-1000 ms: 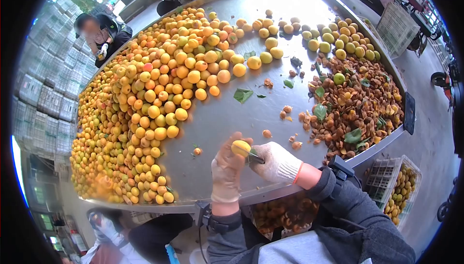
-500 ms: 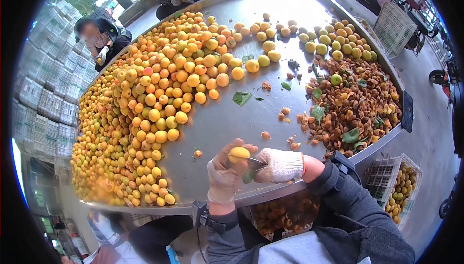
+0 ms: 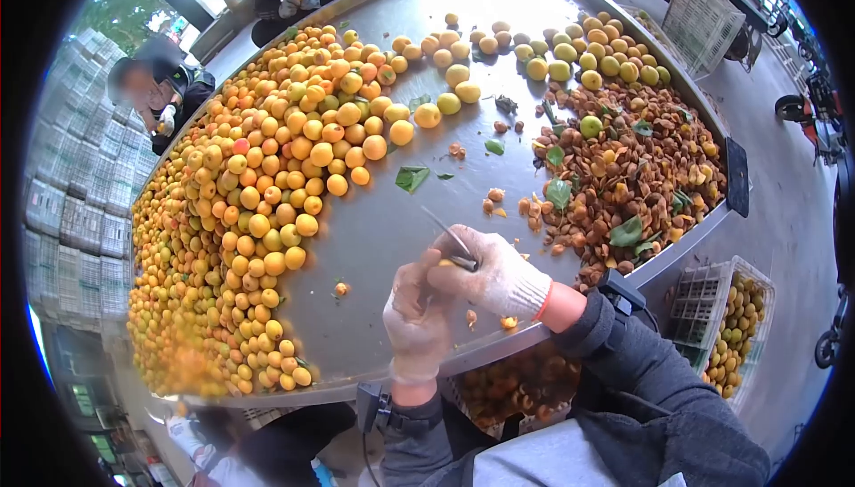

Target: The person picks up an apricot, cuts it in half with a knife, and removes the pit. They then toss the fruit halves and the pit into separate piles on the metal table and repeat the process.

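My right hand (image 3: 494, 278), in a white knit glove, grips a small knife (image 3: 450, 233) whose thin blade points up and away to the left. My left hand (image 3: 417, 322), gloved as well, is curled closed right against it. Only a sliver of yellow apricot (image 3: 445, 262) shows between the two hands; fingers hide the rest. Both hands are above the near edge of the metal table (image 3: 374, 246). A big heap of whole apricots (image 3: 258, 220) spreads to the left. At the right lies a mound of brown pits and scraps (image 3: 632, 184) with some green leaves.
Greenish-yellow apricots (image 3: 610, 66) gather at the far right of the table. A crate of fruit (image 3: 735, 327) stands on the floor at right, with another white crate (image 3: 702, 24) farther back. Two people sit across the table, and another is at the near left.
The apricot that showed plainly in my left fingers is now almost hidden. My right hand has moved in over the left, and the knife blade has swung upward. The view has shifted slightly.
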A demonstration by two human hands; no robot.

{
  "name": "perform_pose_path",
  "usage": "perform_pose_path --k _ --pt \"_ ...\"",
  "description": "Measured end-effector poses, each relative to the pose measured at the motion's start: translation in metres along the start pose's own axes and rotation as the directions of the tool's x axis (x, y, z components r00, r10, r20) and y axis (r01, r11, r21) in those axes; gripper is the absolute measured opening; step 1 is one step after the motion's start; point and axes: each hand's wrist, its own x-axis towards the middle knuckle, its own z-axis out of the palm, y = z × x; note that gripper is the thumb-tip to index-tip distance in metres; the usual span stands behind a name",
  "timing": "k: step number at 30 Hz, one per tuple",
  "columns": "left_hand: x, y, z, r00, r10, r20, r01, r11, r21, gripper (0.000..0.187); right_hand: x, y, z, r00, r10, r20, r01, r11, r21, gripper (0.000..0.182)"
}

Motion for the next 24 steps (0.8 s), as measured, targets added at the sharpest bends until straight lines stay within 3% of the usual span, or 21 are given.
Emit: perform_pose_path --k 1,2,3,4,6,7,8,9,10,11,12,13,15,19,21,22,24 --pt "0.001 0.001 -0.003 1.0 -0.008 0.003 0.008 1.0 0.003 0.032 0.0 -0.009 -0.005 0.98 0.188 0.071 -0.199 0.96 0.199 0.027" --pt "0.004 0.004 -0.008 0.981 -0.188 -0.049 0.169 0.95 -0.264 0.032 0.0 -0.013 -0.008 0.921 0.347 0.176 -0.389 0.844 0.369 0.027" --pt "0.006 0.006 -0.011 0.929 -0.367 -0.051 0.29 0.806 -0.516 0.031 0.0 -0.011 -0.004 0.937 0.309 0.16 -0.348 0.848 0.399 0.025" --pt "0.007 0.005 -0.013 0.93 -0.364 -0.053 0.287 0.808 -0.514 0.031 0.001 -0.013 -0.006 0.938 0.306 0.161 -0.346 0.849 0.399 0.025" --pt "0.008 0.0 -0.019 0.962 -0.272 0.032 0.215 0.677 -0.703 0.04 0.005 -0.019 -0.015 0.937 0.306 0.169 -0.346 0.878 0.331 0.028" --pt "0.01 -0.006 -0.023 0.962 -0.271 0.03 0.214 0.68 -0.701 0.04 0.008 -0.013 -0.016 0.954 0.271 0.13 -0.293 0.934 0.203 0.026" --pt "0.012 -0.014 -0.027 0.964 -0.263 0.037 0.195 0.605 -0.772 0.039 0.01 0.001 -0.014 0.954 0.27 0.133 -0.293 0.934 0.203 0.026" --pt "0.014 -0.019 -0.029 0.966 -0.253 0.044 0.175 0.522 -0.835 0.039 0.012 0.018 -0.011 0.995 0.088 -0.047 -0.092 0.99 -0.11 0.025" --pt "0.014 -0.021 -0.029 0.967 -0.253 0.042 0.173 0.521 -0.836 0.039 0.012 0.023 -0.008 0.976 -0.149 -0.157 0.066 0.896 -0.439 0.023" --pt "0.014 -0.023 -0.027 0.962 -0.27 0.038 0.175 0.502 -0.847 0.037 0.009 0.025 0.0 0.981 -0.079 -0.177 0.047 0.983 -0.176 0.021" --pt "0.013 -0.024 -0.024 0.957 -0.289 0.034 0.176 0.483 -0.858 0.036 0.008 0.02 0.005 0.982 -0.078 -0.175 0.047 0.983 -0.178 0.021" --pt "0.011 -0.026 -0.021 0.956 -0.29 0.033 0.176 0.483 -0.858 0.036 0.007 0.012 0.01 0.994 0.06 -0.096 -0.059 0.998 0.006 0.021" --pt "0.007 -0.028 -0.012 0.956 -0.286 -0.061 0.151 0.661 -0.735 0.032 0.007 0.003 0.019 0.95 0.311 0.026 -0.302 0.897 0.323 0.024" --pt "0.002 -0.019 0.002 0.955 -0.246 -0.166 0.079 0.751 -0.656 0.034 0.007 0.003 0.025 0.952 0.304 -0.024 -0.277 0.895 0.349 0.025" --pt "0.002 -0.012 0.006 0.937 -0.204 -0.284 0.041 0.87 -0.491 0.031 0.004 -0.002 0.02 0.947 0.321 -0.013 -0.275 0.831 0.484 0.026" --pt "0.004 -0.014 0.003 0.937 -0.209 -0.281 0.047 0.871 -0.489 0.031 0.002 -0.007 0.015 0.945 0.326 -0.014 -0.278 0.827 0.488 0.026" --pt "0.009 -0.02 -0.008 0.899 -0.393 -0.192 0.153 0.695 -0.703 0.03 0.001 -0.019 -0.006 0.973 0.204 -0.106 -0.108 0.812 0.573 0.021"
